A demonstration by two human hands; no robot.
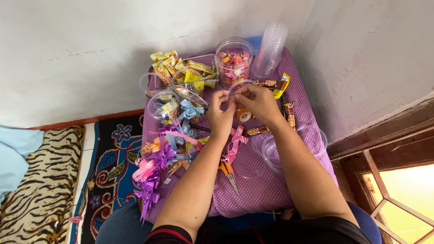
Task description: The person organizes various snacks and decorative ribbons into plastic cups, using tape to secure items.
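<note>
We see both hands raised together over the middle of the small table (pixel 271 190), which is draped in a purple dotted cloth. The left hand (pixel 220 118) and the right hand (pixel 261 103) pinch a thin clear plastic lid (pixel 236 86) by its rim, fingers narrowed on it, the lid held just above a roll of yellow tape (pixel 244 114). We judge the lid light, springy and a little slippery, easily dented, so the rim edges at nine and three o'clock seem the safest places to grip.

At twelve o'clock from the hands stands an open clear cup filled with pink and orange wrapped sweets (pixel 233 61), and at one o'clock a stack of empty clear cups (pixel 270 49) lies tilted. Yellow snack packets (pixel 174 65) sit at eleven o'clock. At nine o'clock a lidded cup with a pale blue ribbon bow (pixel 190 110) rests beside it. Purple and pink ribbon bows (pixel 151 169) crowd seven o'clock, orange-handled scissors (pixel 228 174) lie at six, and empty clear cups (pixel 291 147) wait at four o'clock.
</note>
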